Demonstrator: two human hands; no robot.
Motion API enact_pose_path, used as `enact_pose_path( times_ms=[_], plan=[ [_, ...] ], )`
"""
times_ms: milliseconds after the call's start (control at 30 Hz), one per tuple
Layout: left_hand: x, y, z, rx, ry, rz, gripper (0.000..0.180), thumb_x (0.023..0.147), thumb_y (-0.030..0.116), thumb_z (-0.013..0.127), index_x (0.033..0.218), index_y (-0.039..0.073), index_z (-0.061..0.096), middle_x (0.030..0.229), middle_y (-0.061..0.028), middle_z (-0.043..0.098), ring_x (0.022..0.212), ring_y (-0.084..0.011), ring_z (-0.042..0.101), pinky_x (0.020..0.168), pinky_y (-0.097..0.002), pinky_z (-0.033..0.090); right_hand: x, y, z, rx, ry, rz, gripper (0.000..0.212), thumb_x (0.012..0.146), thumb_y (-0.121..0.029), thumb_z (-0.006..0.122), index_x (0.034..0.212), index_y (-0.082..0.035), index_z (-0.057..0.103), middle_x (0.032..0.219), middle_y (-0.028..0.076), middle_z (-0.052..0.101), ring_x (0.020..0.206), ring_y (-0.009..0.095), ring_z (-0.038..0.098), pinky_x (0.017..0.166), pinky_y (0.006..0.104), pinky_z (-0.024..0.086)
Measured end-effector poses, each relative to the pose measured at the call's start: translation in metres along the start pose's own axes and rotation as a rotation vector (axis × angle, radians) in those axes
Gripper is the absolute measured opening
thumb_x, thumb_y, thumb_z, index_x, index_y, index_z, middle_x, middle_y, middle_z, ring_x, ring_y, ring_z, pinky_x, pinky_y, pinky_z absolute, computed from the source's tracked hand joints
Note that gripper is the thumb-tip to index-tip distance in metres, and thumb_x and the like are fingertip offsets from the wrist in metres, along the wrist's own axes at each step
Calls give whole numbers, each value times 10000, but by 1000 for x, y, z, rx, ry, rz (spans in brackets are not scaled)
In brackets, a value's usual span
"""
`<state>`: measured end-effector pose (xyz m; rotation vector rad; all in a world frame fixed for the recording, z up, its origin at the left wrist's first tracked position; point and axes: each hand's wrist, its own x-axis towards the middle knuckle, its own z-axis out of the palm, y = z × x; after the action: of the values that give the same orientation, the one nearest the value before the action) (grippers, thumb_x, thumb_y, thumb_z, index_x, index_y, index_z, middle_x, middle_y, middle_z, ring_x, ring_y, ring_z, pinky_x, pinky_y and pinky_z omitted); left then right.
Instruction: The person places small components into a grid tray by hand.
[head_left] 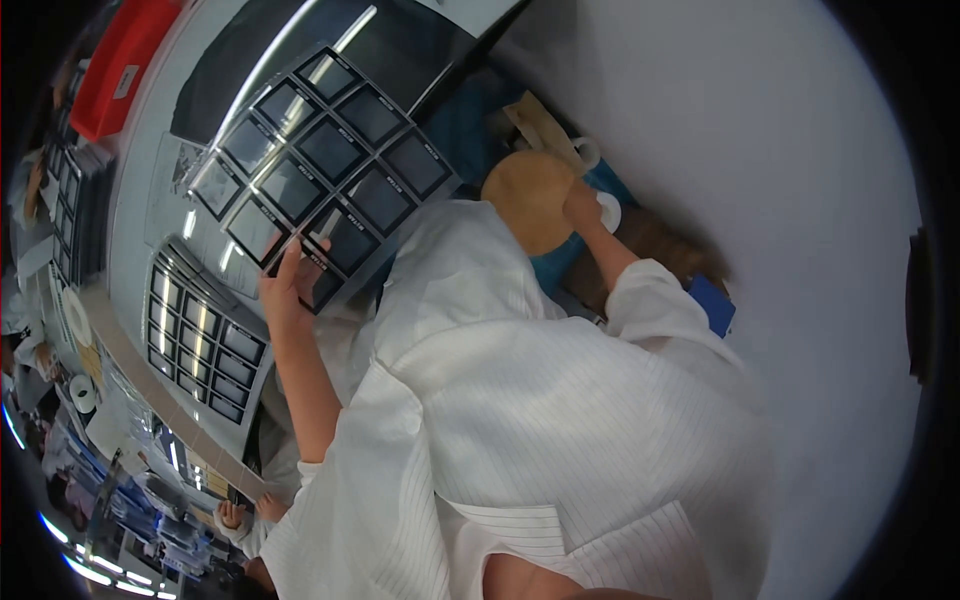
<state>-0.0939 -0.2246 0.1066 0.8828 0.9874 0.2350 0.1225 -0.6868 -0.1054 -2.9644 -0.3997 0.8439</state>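
Observation:
My left hand [288, 290] grips the near edge of a clear tray [268, 160] holding several dark rectangular panels in black frames, its fingers bent around the edge. The tray is held tilted above the white table, over its left side from my lap. At the right, my right hand [585, 208] is closed at the right edge of a round tan disc [530, 203], low beside my knee. Its fingertips are partly hidden. A white roll [609, 212] sits right against that hand, and another white roll [587, 153] lies just beyond.
A second tray of dark panels [205, 335] lies on the white table [140, 215]. A dark mat [400, 50] covers its far part, and a red bin [120, 75] stands far left. Other people's hands [232, 514] show lower left. A pale wall [760, 150] rises at right.

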Motion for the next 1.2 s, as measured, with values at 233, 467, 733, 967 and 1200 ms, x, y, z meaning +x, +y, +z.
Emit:
enact_pose_path(
  times_ms=[233,467,733,967,1200],
  plan=[
    [0,6,-3,-30,-52,38,261,897,118,614,1115,-16,567,1020,-113,653,878,-263,674,730,-333,558,22,-104,-20,176,457,-183,645,771,-259,714,1316,-54,435,1339,176,438,1270,335,380,1040,435,323],
    [-9,20,8,-118,-188,170,276,882,138,642,1100,-22,585,964,-124,667,873,-233,672,755,-337,559,-70,-363,-232,496,454,-1277,524,812,-319,684,1240,-62,525,1317,128,493,1243,310,431,1038,415,332],
    [-10,35,5,-222,-351,346,347,880,196,657,1156,0,580,1048,-99,650,933,-243,659,816,-360,551,-58,-445,-246,-205,480,-1589,569,887,-478,507,1256,-45,513,1278,141,538,1202,278,498,1052,453,319],
    [-2,25,-9,-187,-349,208,388,889,171,632,1227,10,529,1105,-75,628,976,-226,651,834,-341,533,-53,-466,-270,-156,357,-1688,306,927,-255,528,1184,-106,601,1102,111,643,1028,263,601,948,420,437],
    [6,17,-24,-236,-465,178,484,873,248,650,1279,32,499,1142,-83,609,1019,-193,616,896,-345,501,-63,-483,-291,-164,163,-1692,250,905,-224,559,1062,-46,638,966,133,672,875,306,639,736,377,512]
  ],
)
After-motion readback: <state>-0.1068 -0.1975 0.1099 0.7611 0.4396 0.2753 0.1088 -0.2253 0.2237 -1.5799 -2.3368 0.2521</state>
